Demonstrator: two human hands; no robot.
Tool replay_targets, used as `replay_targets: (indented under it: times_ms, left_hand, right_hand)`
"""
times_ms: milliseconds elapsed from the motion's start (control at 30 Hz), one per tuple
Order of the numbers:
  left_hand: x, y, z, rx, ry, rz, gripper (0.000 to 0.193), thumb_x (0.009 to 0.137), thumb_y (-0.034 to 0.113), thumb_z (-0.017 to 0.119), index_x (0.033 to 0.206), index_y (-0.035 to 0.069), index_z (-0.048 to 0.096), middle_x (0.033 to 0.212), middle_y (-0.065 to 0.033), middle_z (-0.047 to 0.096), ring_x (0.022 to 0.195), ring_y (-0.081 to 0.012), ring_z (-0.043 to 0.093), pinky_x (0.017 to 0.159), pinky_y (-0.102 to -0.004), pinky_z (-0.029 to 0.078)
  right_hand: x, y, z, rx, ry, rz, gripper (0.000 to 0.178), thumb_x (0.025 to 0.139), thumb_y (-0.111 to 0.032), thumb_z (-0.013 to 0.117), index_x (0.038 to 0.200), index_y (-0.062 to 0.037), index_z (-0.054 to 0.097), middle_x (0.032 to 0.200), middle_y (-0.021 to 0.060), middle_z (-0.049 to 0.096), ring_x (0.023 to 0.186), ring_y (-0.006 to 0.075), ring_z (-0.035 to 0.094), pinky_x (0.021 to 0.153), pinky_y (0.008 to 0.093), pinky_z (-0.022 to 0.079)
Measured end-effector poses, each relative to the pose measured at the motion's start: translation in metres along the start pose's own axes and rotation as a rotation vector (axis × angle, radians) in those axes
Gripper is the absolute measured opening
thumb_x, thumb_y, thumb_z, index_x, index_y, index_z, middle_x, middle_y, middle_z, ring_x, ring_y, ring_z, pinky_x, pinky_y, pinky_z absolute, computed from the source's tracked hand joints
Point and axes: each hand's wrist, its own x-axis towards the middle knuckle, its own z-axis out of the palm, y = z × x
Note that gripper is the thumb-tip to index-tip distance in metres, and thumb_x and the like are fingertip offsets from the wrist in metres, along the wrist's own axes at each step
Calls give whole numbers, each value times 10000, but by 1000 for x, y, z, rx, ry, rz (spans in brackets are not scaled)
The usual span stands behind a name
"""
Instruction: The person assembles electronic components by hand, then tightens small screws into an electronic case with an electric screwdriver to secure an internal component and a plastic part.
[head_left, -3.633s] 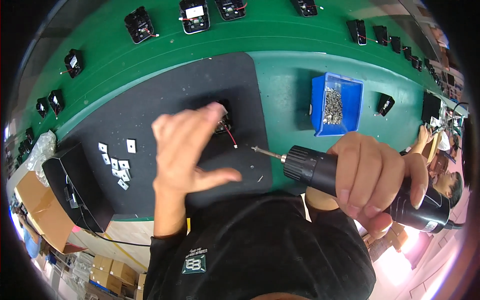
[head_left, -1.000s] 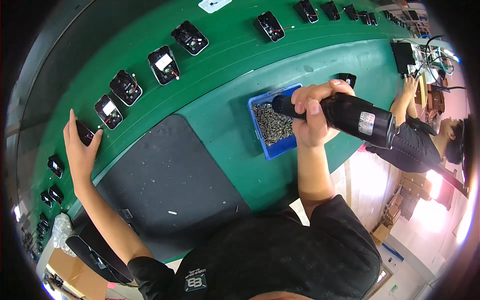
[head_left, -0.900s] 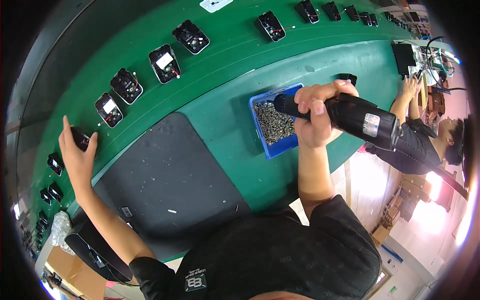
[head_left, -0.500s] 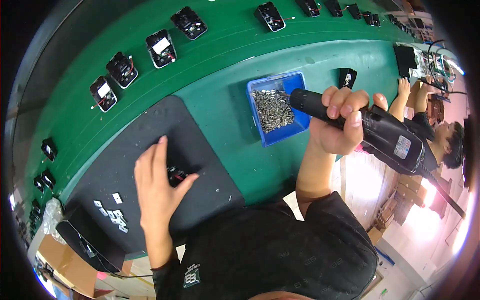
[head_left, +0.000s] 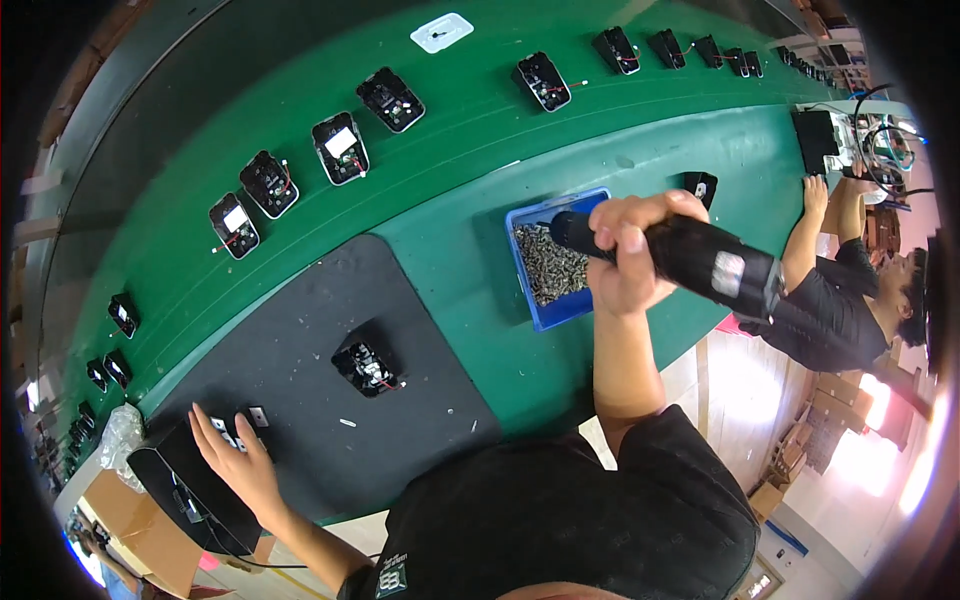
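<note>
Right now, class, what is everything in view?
Worktop: one, green, centre
Mat: one, dark grey, on worktop
Nearest housing: one, black, on mat
Plates: several, white, mat's left end
Bin: one, blue, central
Metal parts: many, silvery, in bin
Other housings: many, black, mostly along top
Flat piece: one, white, top centre
Box: one, black, lower left
Bag: one, clear, far left
Cartons: several, brown, both sides
Co-worker: one, black top, right
Screwdriver: one, black, centre right
Left hand: one, bare, over plates
Right hand: one, bare, gripping screwdriver

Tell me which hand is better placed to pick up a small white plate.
The left hand, probably: it is open, close by the small white plates, while the right hand grips a black power screwdriver at the blue bin.
</note>
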Motion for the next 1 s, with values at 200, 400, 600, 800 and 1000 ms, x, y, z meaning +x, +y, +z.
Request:
replay_targets:
  times_ms: [200, 400, 600, 800, 1000]
  left_hand:
    - [-21, -22, 4, -11, -97, 4, 403, 915, 109, 580, 1306, 26, 525, 1335, -200, 487, 1165, -347, 524, 921, -395, 459]
    - [-15, -26, 4, -36, -4, 11, 266, 853, 36, 631, 1117, 7, 625, 1119, -139, 615, 975, -267, 606, 798, -342, 494]
    - [-13, -6, 6, -174, -27, -113, 172, 835, 20, 657, 1006, 3, 646, 954, -96, 634, 806, -189, 605, 679, -299, 495]
    - [-15, 1, 2, -286, -82, -191, 140, 849, 23, 643, 981, -24, 636, 969, -98, 639, 773, -187, 609, 661, -299, 501]
    - [11, 28, -2, -236, 97, -22, 183, 848, 34, 604, 1012, -45, 629, 1032, -164, 651, 979, -298, 619, 896, -363, 458]
  right_hand:
    - [11, -22, -5, 75, 39, -10, 498, 809, -64, 651, 1225, -98, 380, 703, 24, 479, 551, 151, 475, 558, 338, 434]
    - [16, -36, -12, 126, 29, 13, 478, 818, -87, 644, 1225, -108, 394, 706, 17, 477, 549, 138, 473, 561, 325, 433]
    - [16, -33, -13, 105, 23, 9, 490, 814, -94, 642, 1238, -108, 397, 711, 25, 481, 533, 134, 467, 549, 325, 434]
    - [15, -30, -14, 79, -4, 22, 492, 808, -81, 651, 1229, -99, 398, 708, 26, 492, 531, 139, 471, 548, 320, 433]
    - [17, -24, -15, 88, 32, 110, 495, 809, -82, 669, 1216, -104, 388, 693, 15, 491, 553, 138, 479, 561, 317, 429]
